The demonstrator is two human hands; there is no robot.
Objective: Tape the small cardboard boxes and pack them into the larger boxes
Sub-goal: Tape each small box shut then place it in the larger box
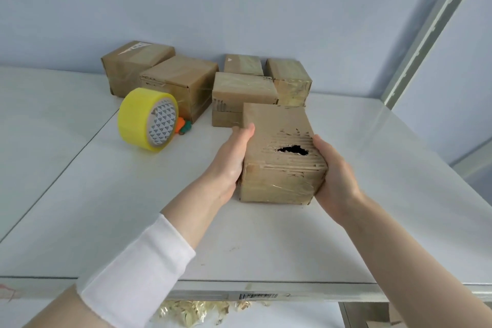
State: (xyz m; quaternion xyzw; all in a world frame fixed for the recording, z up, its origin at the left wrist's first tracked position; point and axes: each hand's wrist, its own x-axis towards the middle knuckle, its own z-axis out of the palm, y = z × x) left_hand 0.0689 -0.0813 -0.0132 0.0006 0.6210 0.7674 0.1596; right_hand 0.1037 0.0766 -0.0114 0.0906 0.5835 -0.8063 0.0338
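We find no word or number that we can read. A barcode sticker [258, 296] sits on the front edge of the white table [319, 291], its bars and digits too small to make out. The core of the yellow tape roll [133, 117] is printed with repeating dark triangles, without lettering we can tell. The far left cardboard box [125, 72] bears a white label [134, 48] with blurred dark marks. A small white triangle mark [231, 59] stands on top of a taped small box [246, 65] at the back.
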